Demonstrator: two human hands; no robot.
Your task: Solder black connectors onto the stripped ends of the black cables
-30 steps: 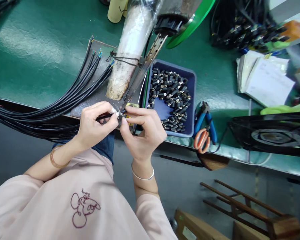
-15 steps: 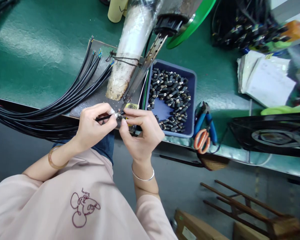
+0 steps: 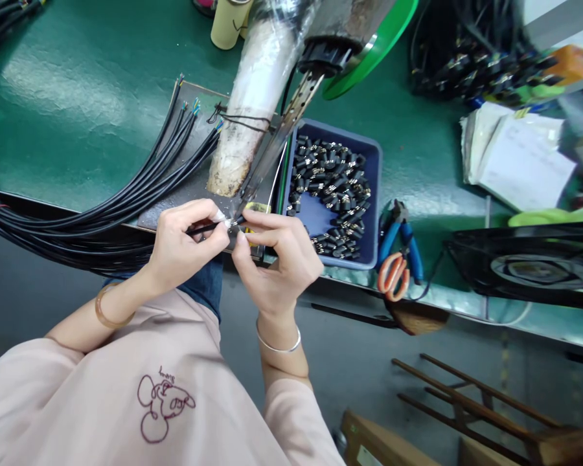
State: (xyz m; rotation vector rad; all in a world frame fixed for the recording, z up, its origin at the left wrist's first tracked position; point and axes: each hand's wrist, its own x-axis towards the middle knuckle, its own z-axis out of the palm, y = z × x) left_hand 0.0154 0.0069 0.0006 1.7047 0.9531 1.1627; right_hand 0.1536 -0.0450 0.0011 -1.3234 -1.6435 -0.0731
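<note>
My left hand point(image 3: 182, 246) pinches the end of a thin black cable point(image 3: 201, 228) at the bench's front edge. My right hand point(image 3: 282, 255) meets it fingertip to fingertip, pinched on a small connector piece point(image 3: 235, 224) at the cable's tip; the piece is mostly hidden by my fingers. Both hands sit just below a metal strip point(image 3: 276, 139) that slants down from a machine head. A bundle of black cables point(image 3: 102, 210) with coloured wire ends fans out to the left. A blue tray point(image 3: 369, 194) of several small black connectors stands right of my hands.
Blue-handled pliers point(image 3: 402, 236) and orange-handled scissors point(image 3: 391, 275) lie right of the tray. A plastic-wrapped cylinder point(image 3: 252, 103) and a green reel point(image 3: 374, 48) stand behind. Papers point(image 3: 519, 158) and a black fan point(image 3: 529, 265) sit at the right. Wooden frames point(image 3: 471, 401) lie on the floor.
Both hands stay pinched together at the cable tip with only slight finger shifts. The view has shifted a little.
</note>
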